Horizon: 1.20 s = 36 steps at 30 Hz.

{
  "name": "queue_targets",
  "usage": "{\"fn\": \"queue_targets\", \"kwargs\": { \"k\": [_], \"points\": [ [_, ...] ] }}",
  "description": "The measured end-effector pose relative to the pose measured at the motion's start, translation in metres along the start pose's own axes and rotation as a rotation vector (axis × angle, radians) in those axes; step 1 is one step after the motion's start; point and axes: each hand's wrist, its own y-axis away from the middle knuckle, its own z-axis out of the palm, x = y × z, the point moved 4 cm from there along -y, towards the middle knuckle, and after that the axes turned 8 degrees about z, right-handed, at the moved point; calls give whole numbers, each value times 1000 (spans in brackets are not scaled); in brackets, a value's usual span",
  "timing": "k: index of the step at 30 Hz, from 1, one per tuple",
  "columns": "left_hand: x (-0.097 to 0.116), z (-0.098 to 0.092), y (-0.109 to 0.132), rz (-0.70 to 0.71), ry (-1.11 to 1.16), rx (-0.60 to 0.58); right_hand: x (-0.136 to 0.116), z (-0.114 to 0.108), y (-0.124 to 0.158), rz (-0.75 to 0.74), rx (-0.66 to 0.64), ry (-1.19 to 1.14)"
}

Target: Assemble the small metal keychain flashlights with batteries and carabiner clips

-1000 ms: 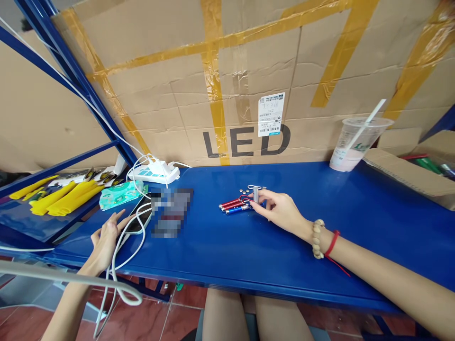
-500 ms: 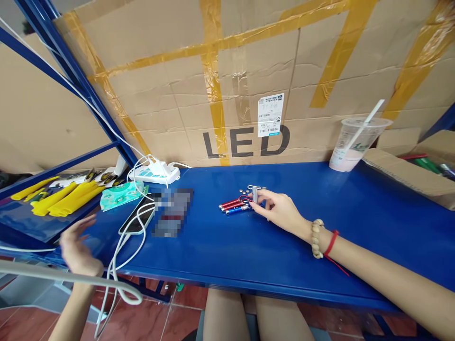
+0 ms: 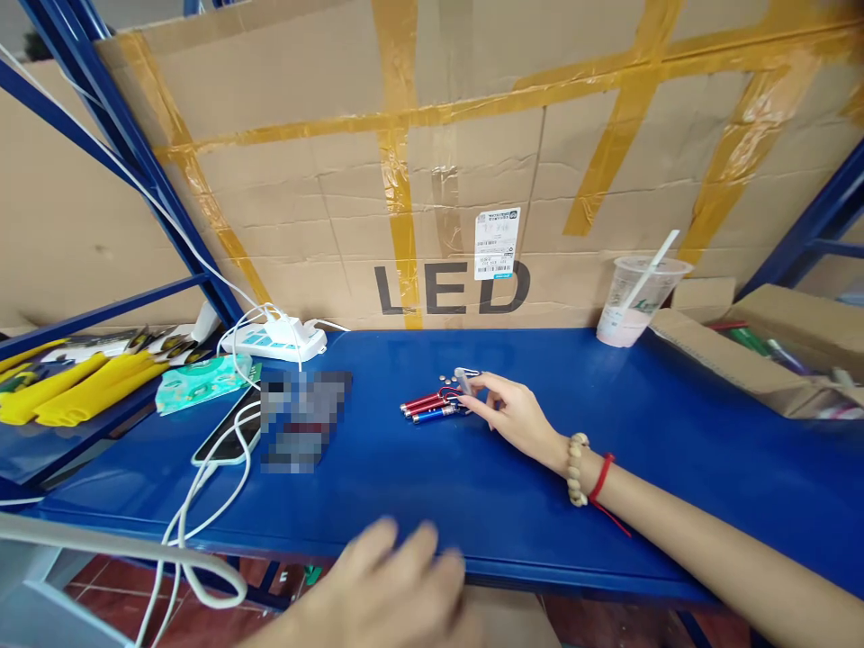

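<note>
On the blue table lie two red pens [image 3: 424, 402] and a blue pen [image 3: 436, 415], short and metallic, with cords or clips at their right ends. Beside them my right hand [image 3: 517, 418] pinches a small grey cylinder [image 3: 463, 381] between thumb and fingertips. Several small round silver pieces [image 3: 448, 380] sit just behind the pens. My left hand [image 3: 398, 585] is low in the middle, over the table's front edge, blurred by motion, its fingers apart and nothing seen in them.
A phone [image 3: 229, 432] with white cables, a power strip [image 3: 276, 338], a green packet [image 3: 202, 382] and yellow items [image 3: 101, 387] are left. A plastic cup [image 3: 638, 301] and an open carton [image 3: 762, 360] stand right. A large cardboard sheet [image 3: 337, 216] rises behind.
My left hand has swung from the far left to the lower middle. My right hand still pinches the grey cylinder, which now tilts. The view has shifted slightly.
</note>
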Motion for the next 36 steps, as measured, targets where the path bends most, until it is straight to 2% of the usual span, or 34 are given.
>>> {"fn": "queue_targets", "kwargs": {
  "k": [2,3,5,6,8,10,13,17,20,25,30,33,36],
  "points": [
    [15,1,-16,64,97,-45,-2,-4,1,-30,47,-2],
    [14,3,-28,17,156,-21,-2,-6,2,-38,71,-7],
    [0,9,-57,-118,248,112,-3,-8,2,-46,103,-14],
    [-8,15,-70,-143,268,124,-3,-9,3,-48,110,-13],
    [-23,29,-91,-106,270,63,-3,-8,3,-58,104,5],
    [-32,40,-103,6,223,-28,-3,-7,2,-61,80,30],
    [-45,42,-107,57,244,-55,-1,-5,-1,-27,42,74],
    [-66,27,-110,-43,341,84,5,-6,-7,-43,26,212],
    [-74,19,-111,-37,251,168,11,-4,-12,-93,-46,272],
    [-73,30,-109,118,147,82,15,5,-12,-151,-198,303],
    [-76,35,-105,75,124,119,12,12,-9,-201,-326,342],
    [-74,34,-103,83,99,117,12,10,-10,-208,-288,329],
    [-68,32,-102,178,-4,101,13,6,-13,-192,-190,287]
  ]
}}
